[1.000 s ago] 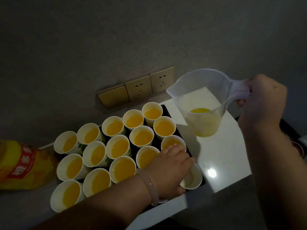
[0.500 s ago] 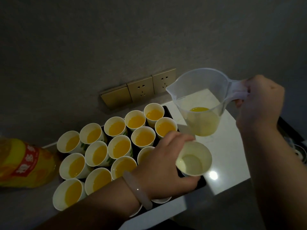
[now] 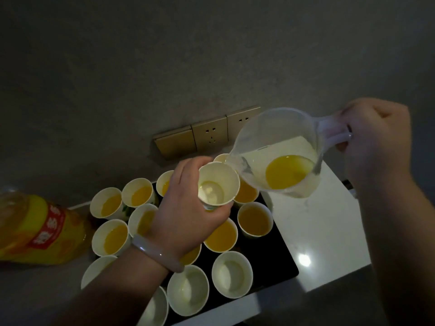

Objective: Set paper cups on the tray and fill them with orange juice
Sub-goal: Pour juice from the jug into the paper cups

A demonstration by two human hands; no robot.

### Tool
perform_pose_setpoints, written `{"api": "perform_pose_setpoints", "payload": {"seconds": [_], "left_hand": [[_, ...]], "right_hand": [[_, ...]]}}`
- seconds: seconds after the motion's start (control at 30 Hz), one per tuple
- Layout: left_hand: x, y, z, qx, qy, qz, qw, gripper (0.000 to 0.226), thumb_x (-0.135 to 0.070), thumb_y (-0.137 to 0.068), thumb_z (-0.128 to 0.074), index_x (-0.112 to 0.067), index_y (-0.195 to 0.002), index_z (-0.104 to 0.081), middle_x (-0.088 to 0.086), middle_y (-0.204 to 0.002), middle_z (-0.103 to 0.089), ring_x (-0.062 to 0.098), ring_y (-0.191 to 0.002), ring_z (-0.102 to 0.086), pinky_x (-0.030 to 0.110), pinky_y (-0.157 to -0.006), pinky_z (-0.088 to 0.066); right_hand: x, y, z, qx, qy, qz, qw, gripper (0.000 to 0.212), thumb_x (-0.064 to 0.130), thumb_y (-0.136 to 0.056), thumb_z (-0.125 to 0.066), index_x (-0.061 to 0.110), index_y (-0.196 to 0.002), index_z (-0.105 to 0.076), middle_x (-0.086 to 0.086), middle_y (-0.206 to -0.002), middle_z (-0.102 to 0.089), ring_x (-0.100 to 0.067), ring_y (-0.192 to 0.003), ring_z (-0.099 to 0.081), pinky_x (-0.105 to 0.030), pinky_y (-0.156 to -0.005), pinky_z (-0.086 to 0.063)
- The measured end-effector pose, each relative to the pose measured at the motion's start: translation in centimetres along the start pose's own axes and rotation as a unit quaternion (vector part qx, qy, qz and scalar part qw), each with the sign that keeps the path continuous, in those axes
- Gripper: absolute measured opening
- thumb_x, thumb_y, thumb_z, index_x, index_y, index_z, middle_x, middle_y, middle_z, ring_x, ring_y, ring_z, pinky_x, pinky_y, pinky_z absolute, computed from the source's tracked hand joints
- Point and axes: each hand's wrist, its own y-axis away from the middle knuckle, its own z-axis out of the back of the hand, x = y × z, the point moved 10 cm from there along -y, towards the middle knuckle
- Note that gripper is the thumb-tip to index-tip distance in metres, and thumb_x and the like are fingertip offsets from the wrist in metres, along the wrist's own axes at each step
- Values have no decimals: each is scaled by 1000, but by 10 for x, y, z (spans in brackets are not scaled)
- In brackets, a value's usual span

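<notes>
My left hand (image 3: 188, 215) grips a white paper cup (image 3: 217, 184), lifted above the black tray (image 3: 277, 262); only a thin film of liquid shows in its bottom. My right hand (image 3: 374, 142) holds the handle of a clear plastic jug (image 3: 277, 156), tilted with its spout touching the cup's rim and a pool of orange juice (image 3: 286, 172) low inside. Several paper cups on the tray hold juice, such as a filled cup (image 3: 255, 220). At the tray's near edge stand empty cups (image 3: 231, 274).
A large orange juice bottle (image 3: 35, 231) with a red label lies on the counter at the left. Gold wall sockets (image 3: 207, 137) sit on the grey wall behind the tray. The white countertop (image 3: 324, 236) extends right of the tray, ending in an edge near me.
My left hand has picked a cup off the tray's near right corner and raised it up to the jug. My right hand has tipped the jug leftward toward the cup.
</notes>
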Motion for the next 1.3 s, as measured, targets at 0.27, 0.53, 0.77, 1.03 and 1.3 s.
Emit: {"api": "perform_pose_setpoints", "payload": {"seconds": [0.27, 0.53, 0.77, 1.03, 1.3], "left_hand": [[12, 3, -5, 7, 11, 39, 999, 73, -33, -67, -82, -30, -129, -42, -16, -119, -42, -3, -107, -39, -5, -84, -28], [15, 5, -1, 0, 17, 38, 999, 69, -33, -66, -82, -28, -125, -46, -13, -116, -46, -3, -103, -42, -2, -83, -31], [17, 2, -3, 4, 12, 48, 999, 75, -36, -67, -83, -22, -131, -46, -12, -120, -46, -8, -98, -39, -5, -79, -29], [23, -4, -5, 9, 35, 68, 997, 73, -35, -67, -82, -26, -131, -47, -12, -121, -48, -3, -105, -44, -1, -80, -35], [22, -9, -4, -2, 50, 71, 996, 69, -30, -66, -83, -25, -128, -51, -9, -120, -53, 5, -111, -51, 21, -88, -46]], "right_hand": [[36, 1, -37, 85, 147, 100, 980, 29, 10, -60, -46, -18, -60, -52, -36, -52, -40, -44, -49, -28, -36, -41, -18], [55, 3, -65, 106, 221, 165, 955, 22, 12, -60, -51, -8, -52, -49, -25, -50, -27, -20, -50, -25, -37, -43, -16], [76, 10, -90, 150, 283, 252, 913, 26, 22, -61, -49, 11, -47, -30, -10, -56, -13, -10, -48, -17, -28, -46, -9], [82, 12, -102, 166, 312, 284, 892, 29, 25, -61, -50, 14, -44, -28, -3, -47, -14, -13, -46, -18, -27, -45, -10], [87, 13, -115, 171, 337, 327, 866, 27, 29, -63, -49, 18, -45, -32, 3, -41, -21, -18, -42, -24, -24, -46, -16]]}}
